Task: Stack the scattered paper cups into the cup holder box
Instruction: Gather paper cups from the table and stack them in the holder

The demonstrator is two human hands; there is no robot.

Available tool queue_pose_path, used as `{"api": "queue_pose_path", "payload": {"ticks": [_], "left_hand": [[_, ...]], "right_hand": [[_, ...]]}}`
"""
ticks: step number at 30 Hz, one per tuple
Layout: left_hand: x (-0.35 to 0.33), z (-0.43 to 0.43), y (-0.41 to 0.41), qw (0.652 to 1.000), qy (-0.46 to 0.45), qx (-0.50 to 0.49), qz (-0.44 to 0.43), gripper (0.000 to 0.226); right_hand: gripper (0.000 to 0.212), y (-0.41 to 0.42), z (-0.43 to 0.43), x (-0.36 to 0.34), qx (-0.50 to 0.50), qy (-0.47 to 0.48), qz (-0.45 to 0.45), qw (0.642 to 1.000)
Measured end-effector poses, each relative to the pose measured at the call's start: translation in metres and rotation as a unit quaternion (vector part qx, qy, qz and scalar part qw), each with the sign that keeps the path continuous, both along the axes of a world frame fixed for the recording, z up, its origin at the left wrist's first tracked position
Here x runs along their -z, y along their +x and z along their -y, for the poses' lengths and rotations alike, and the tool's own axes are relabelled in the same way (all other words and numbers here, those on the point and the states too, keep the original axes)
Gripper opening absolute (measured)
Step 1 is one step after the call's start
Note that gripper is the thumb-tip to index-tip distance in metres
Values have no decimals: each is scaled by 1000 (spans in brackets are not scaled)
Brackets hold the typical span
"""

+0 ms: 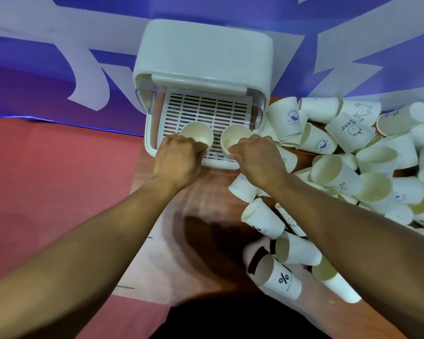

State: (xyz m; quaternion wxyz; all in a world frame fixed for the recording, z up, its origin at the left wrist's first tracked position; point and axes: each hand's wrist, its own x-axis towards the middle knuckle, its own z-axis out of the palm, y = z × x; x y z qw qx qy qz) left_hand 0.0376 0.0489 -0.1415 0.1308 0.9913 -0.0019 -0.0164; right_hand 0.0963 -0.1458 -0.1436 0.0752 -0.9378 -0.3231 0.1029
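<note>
While both hands set cups upright on the slatted tray of the white box [201,57], placing looks under way. The left hand [179,155] grasps one cup [197,134]; the right hand [257,156] grasps another [234,138]. Next, I judge, comes letting go and reaching for the pile [353,152] of printed white cups lying tumbled to the right.

each hand grips one upright paper cup over the slatted tray of the white cup box [201,52]: left hand [179,155] on the left cup [197,134], right hand [257,155] on the right cup [234,138]. a heap of cups [348,152] lies just right.
</note>
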Motion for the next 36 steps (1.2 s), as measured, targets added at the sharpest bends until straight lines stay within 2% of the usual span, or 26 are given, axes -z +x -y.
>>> {"api": "queue_pose_path", "payload": {"ticks": [2, 5, 7, 9, 11, 12, 13, 15, 17, 20, 26, 30, 36], "left_hand": [[4, -1, 1, 1000, -6, -4, -23, 22], [8, 1, 2, 999, -6, -13, -31, 22], [11, 3, -2, 999, -15, -27, -12, 27], [9, 9, -12, 997, -11, -44, 56, 36], [7, 24, -27, 990, -15, -43, 134, 36], [7, 35, -35, 989, -32, -35, 139, 34], [7, 47, -43, 991, -65, -27, 112, 32], [8, 73, -59, 991, -132, -29, 4, 33], [15, 93, -71, 985, -155, -38, -70, 41], [20, 109, -75, 974, -176, -54, -130, 48], [24, 123, -67, 966, -147, -46, -210, 54], [22, 129, -62, 967, -144, -39, -206, 55], [21, 132, -68, 987, -93, 4, -129, 32]], "right_hand": [[24, -1, 1, -2, -3, 12, -11, 1000], [33, -7, 8, -11, 33, 115, -21, 993], [35, -15, 20, -19, 66, 183, 13, 981], [33, -27, 37, -24, 91, 198, 29, 976], [33, -44, 56, -23, 102, 175, 19, 979], [35, -54, 65, -20, 102, 157, 6, 982], [39, -64, 73, -15, 98, 137, -12, 986], [44, -82, 85, -7, 87, 97, -56, 990], [48, -95, 91, -2, 83, 68, -92, 990], [53, -109, 94, 1, 87, 54, -114, 988], [67, -119, 90, 0, 37, -19, -128, 991], [58, -115, 90, 6, 7, -51, -126, 991], [49, -114, 89, 12, 12, -20, -122, 992]]}}
